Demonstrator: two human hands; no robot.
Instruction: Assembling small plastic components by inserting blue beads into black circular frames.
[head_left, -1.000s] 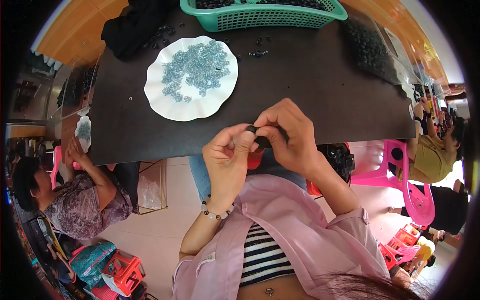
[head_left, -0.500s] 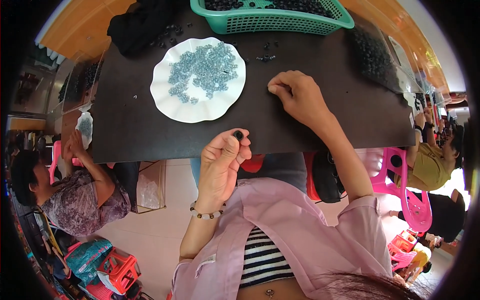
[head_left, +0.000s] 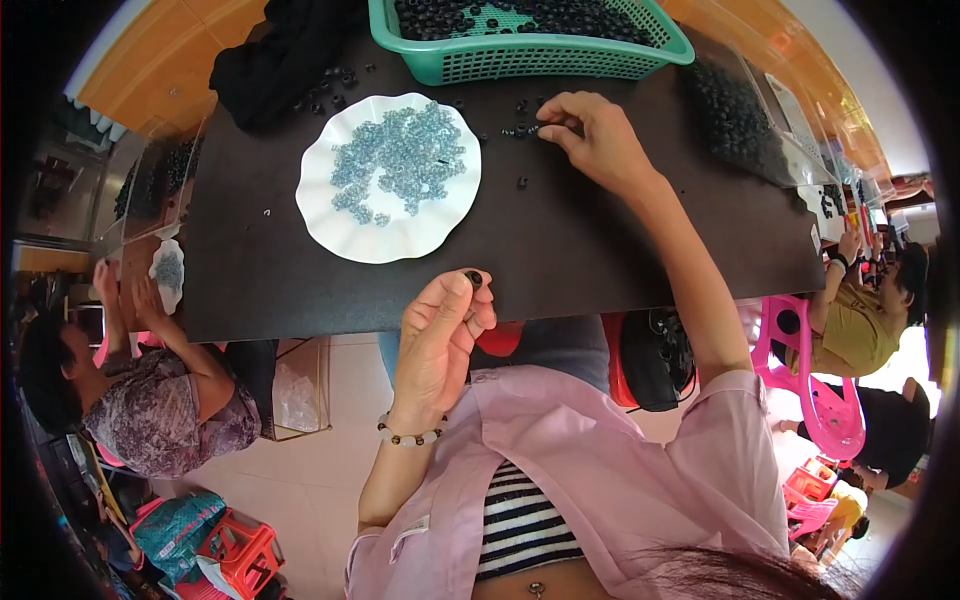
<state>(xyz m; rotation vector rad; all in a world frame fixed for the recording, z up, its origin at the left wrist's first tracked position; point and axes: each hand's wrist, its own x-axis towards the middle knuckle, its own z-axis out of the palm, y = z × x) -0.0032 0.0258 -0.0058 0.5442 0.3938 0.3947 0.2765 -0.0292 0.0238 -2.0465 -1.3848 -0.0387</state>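
Note:
My left hand [head_left: 438,335] pinches a small black ring-shaped piece [head_left: 474,279] between thumb and fingers, just in front of the table's near edge. Over the table, my right hand [head_left: 605,145] has thumb and forefinger bent together beside a short row of small shiny and black pieces [head_left: 519,131]. Whatever its fingertips hold is too small to make out. One black piece [head_left: 522,183] lies alone nearer to me. Left of that, a white wavy-edged plate [head_left: 325,232] bears many clear bluish small pieces [head_left: 395,150].
A green plastic basket [head_left: 540,64] of black pieces stands at the back. Black cloth [head_left: 262,82] and loose black pieces lie far left. A clear bin [head_left: 745,120] of black pieces stands right. People sit at both sides; the dark table [head_left: 640,270] ends close to my body.
My right hand has moved away from me to the row of small pieces, leaving a black piece on the table. The black piece in my left hand has tilted.

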